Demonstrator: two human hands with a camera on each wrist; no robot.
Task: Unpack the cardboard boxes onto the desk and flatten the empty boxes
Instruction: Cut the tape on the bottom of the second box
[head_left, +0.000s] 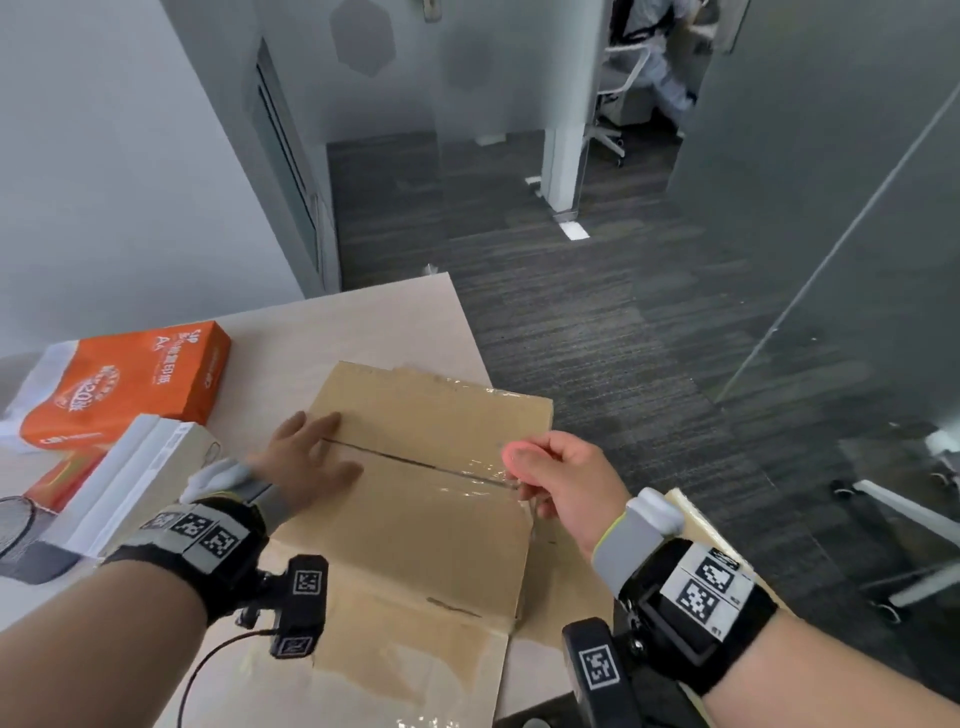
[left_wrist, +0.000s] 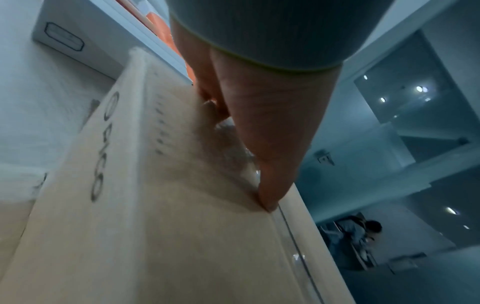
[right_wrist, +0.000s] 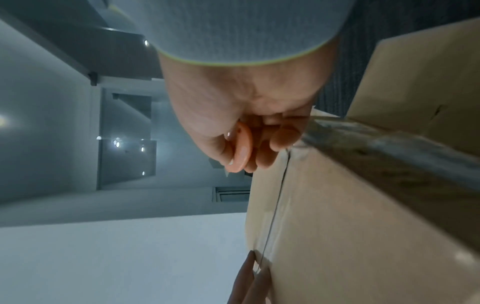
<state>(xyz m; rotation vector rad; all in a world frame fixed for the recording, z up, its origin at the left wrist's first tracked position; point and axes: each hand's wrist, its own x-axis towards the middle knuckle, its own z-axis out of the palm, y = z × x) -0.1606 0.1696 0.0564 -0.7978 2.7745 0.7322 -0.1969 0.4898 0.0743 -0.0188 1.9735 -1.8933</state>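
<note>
A brown cardboard box (head_left: 426, 467) stands on the desk, its top flaps closed and the centre seam covered with clear tape. My left hand (head_left: 311, 457) lies flat on the top near the seam's left end, fingers straight, pressing down (left_wrist: 262, 144). My right hand (head_left: 550, 467) is at the seam's right end, at the box's edge, gripping a small flat orange cutter (head_left: 519, 457) between thumb and fingers (right_wrist: 241, 148). The cutter's tip is hidden. The box side (left_wrist: 130, 205) carries dark printed letters.
An orange ream of paper (head_left: 124, 384) and a white flat box (head_left: 140, 478) lie at the left on the desk (head_left: 395, 322). Another piece of cardboard (head_left: 691, 519) shows behind my right wrist. The desk's right edge drops to grey carpet; a glass partition stands at the right.
</note>
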